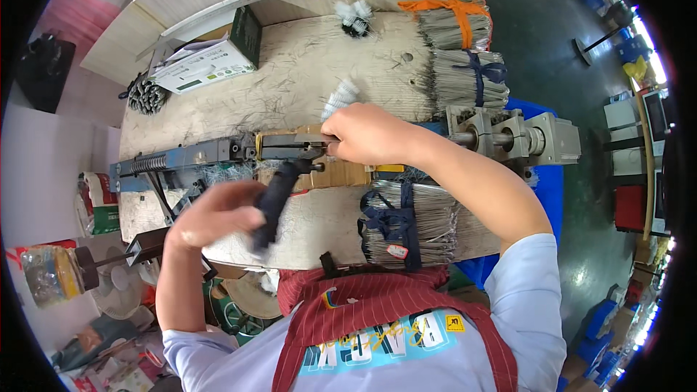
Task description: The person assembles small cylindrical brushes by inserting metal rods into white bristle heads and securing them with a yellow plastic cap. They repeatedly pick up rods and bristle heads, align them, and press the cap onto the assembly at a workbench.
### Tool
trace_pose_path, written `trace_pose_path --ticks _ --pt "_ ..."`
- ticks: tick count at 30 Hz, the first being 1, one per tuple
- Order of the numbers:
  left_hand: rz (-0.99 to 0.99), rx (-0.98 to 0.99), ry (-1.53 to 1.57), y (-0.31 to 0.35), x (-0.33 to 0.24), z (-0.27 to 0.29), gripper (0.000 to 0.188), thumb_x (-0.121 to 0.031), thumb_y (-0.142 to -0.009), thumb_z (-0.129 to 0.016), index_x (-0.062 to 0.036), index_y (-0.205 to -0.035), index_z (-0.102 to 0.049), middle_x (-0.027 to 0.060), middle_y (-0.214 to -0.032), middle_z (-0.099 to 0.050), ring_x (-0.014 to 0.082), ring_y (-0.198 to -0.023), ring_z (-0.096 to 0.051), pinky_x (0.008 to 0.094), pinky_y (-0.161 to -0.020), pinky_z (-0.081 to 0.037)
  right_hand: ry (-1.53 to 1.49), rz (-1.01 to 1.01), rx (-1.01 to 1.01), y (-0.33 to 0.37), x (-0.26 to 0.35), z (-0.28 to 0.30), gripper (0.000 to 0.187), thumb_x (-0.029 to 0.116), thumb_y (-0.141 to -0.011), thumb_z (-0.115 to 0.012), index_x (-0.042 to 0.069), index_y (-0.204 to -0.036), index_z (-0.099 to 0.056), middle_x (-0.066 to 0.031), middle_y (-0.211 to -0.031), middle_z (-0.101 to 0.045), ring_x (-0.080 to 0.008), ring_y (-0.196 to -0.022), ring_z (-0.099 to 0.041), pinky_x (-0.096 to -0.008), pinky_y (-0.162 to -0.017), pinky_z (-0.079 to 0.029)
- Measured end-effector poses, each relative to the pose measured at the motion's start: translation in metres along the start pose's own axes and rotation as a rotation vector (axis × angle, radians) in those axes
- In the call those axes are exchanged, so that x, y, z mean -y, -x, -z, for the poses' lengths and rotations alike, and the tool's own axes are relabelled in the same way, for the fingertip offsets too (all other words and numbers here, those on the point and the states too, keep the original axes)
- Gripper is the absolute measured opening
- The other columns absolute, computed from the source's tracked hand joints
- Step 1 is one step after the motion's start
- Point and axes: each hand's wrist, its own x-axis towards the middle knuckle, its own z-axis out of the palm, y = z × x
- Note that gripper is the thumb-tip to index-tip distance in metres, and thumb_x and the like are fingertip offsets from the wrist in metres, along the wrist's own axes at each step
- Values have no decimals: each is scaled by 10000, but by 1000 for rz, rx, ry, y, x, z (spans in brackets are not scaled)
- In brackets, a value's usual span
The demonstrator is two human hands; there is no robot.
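From here I see the left hand (pixel 221 212), blurred, grip unclear, at nine o'clock beside the black handle (pixel 274 205), white brush (pixel 340 97) at eleven o'clock from the curled right hand (pixel 369 135), hold hidden; a handle slip could nip fingertips.

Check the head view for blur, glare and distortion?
Head view: left hand and the dark handle beside it smeared, likely by motion; right hand crisper. Head view: lights at the right rim blown out, glare on the floor. Head view: table edges bow, corners black.
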Motion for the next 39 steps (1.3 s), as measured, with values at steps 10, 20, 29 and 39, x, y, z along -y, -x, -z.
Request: trace_pose_path --ticks 10,20,29,39 --pt "-53 -521 316 -85 96 -144 177 -145 -841 -672 -6 -791 -575 55 -575 -581 127 -468 -539 279 -485 -447 504 248 -454 41 33 -24 210 161 -725 -632 -1 -826 -546 -136 -865 -573 -315 -646 -635 -379 -566 -547" --pt "-107 -691 -465 -82 125 -115 486 -122 -773 -718 51 -1158 -477 242 -959 -656 397 -890 -660 441 -732 -535 140 152 -115 56 13 -84 239 259 -843 -629 23 -864 -601 -134 -807 -625 -306 -677 -668 -394 -553 -541" --pt "-124 -1119 304 2 173 -37 228 -223 -970 -570 -12 -889 -595 49 -749 -605 125 -669 -603 242 -607 -457 353 -208 -355 93 -49 -68 230 36 -791 -639 41 -977 -505 -165 -962 -638 -362 -706 -647 -451 -632 -526" --pt "-383 -1271 220 -23 195 -29 280 -234 -1001 -523 18 -896 -586 87 -755 -630 146 -619 -621 267 -527 -485 -83 -164 -440 112 -18 -67 216 52 -836 -661 15 -995 -519 -193 -917 -658 -374 -795 -652 -409 -682 -524"
